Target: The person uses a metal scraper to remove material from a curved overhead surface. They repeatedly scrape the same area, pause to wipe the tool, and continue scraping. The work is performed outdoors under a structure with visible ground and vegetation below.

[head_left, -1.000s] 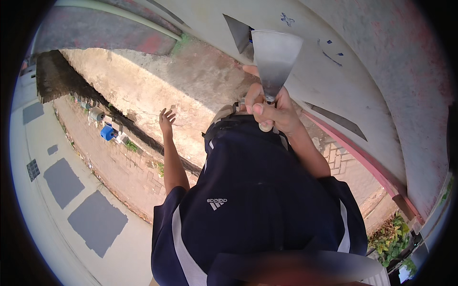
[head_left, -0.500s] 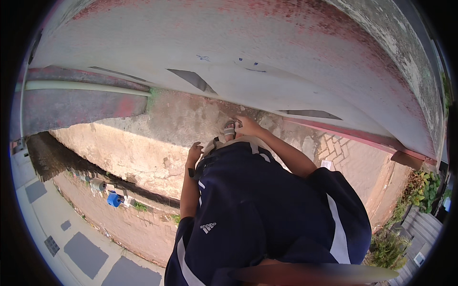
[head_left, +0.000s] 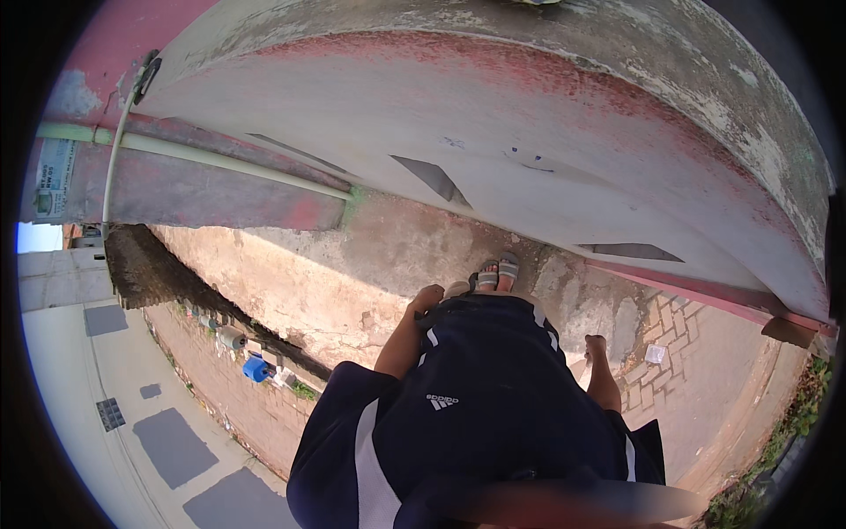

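My left hand (head_left: 428,298) hangs beside my left hip, near the hem of the dark navy shirt (head_left: 493,370). Its fingers point down and are mostly hidden beneath the hand. Out to the right, away from my body, my right hand (head_left: 596,346) hangs over the paved ground with its fingers loosely bent. I see nothing held in it. Both feet, in grey strapped sandals (head_left: 508,268), are on the concrete in front of me.
A whitish wall (head_left: 493,115) with reddish stains rises ahead. A pale pipe (head_left: 229,160) runs along a lower wall at left. Left of me lies a dark ditch (head_left: 264,331), with a blue container (head_left: 256,368) beyond. A white square scrap (head_left: 655,353) lies on paving bricks at right.
My right hand has swung from in front of my body back to my right side. My left hand has come closer to my hip. The view has shifted, and both sandals now show.
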Tool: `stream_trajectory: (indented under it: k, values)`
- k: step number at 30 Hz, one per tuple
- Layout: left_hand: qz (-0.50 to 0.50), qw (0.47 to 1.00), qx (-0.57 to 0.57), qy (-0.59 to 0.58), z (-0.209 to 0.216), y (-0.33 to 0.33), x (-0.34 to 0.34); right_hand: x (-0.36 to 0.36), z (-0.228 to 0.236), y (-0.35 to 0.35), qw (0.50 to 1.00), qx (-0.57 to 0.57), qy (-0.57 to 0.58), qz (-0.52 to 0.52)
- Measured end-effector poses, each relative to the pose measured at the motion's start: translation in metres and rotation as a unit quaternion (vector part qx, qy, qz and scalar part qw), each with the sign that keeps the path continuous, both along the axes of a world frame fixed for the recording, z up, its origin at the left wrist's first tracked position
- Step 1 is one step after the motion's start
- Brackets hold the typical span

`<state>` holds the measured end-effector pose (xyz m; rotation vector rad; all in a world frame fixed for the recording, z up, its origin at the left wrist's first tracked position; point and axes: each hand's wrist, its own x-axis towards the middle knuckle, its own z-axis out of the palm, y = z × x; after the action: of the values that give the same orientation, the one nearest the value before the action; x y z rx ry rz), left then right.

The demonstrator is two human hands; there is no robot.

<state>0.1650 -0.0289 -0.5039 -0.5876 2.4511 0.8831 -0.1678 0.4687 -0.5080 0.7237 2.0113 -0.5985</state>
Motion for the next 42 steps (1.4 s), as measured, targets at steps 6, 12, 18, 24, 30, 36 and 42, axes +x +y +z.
stream_trajectory:
  k: [6,12,18,24,30,36,42]
  values:
    - [0.044,0.998,0.023,0.024,-0.012,-0.012,-0.041,0.057,-0.028,-0.016,0.996,-0.021,-0.017,-0.086]
    - [0.137,0.989,-0.017,-0.044,0.018,-0.001,-0.077,0.08,-0.054,-0.101,0.896,-0.049,0.282,0.339]
    - [0.286,0.958,-0.011,-0.005,0.057,-0.019,-0.065,0.017,-0.029,-0.146,0.977,0.04,0.132,0.163]
    - [0.23,0.968,-0.017,-0.098,-0.017,-0.076,-0.022,-0.044,-0.013,-0.147,0.991,-0.134,0.006,0.003]
    - [0.253,0.967,0.007,0.024,-0.069,-0.166,0.036,0.029,-0.001,-0.194,0.984,-0.141,0.033,-0.108]
    - [0.275,0.945,0.178,-0.015,-0.034,-0.274,0.075,0.107,0.043,-0.359,0.961,-0.274,-0.01,0.047]
    - [0.307,0.882,0.34,0.106,0.059,-0.29,-0.004,0.15,0.225,-0.519,0.877,-0.322,0.171,0.313]
